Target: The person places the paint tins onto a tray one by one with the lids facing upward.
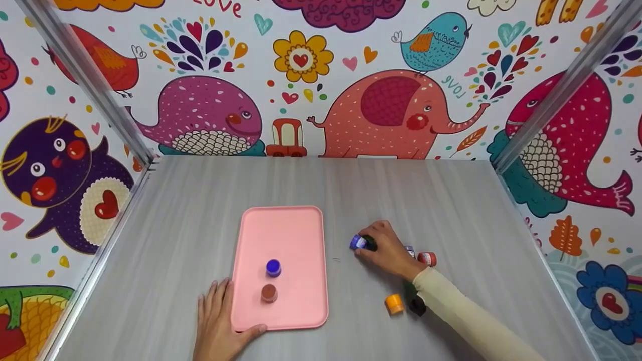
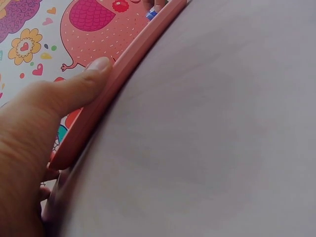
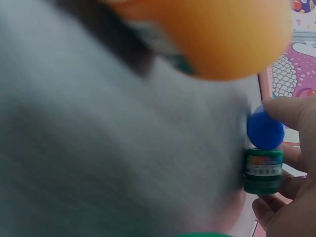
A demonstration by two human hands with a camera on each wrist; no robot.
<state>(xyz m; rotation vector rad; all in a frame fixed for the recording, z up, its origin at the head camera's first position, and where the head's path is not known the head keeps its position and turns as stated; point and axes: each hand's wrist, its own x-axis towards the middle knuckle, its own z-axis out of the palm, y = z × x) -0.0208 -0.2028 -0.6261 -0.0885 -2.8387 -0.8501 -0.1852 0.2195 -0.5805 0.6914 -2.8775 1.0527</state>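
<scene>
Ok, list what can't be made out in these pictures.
Print on the blue jar in the right hand: too small, head view.
Jar beside the red jar: partly hidden by the right hand, head view.
Orange jar: blurred, cut off by the top edge, right wrist view.
Green object: cut off by the bottom edge, right wrist view.

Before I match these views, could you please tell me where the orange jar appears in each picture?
Head: the orange jar is right of the pink tray, in the lower part.
Left wrist: not in this picture.
Right wrist: large and blurred at the top, cut off by the edge.
Shared landmark: the right hand, partly visible at the left wrist view's top and the right wrist view's right edge.
</scene>
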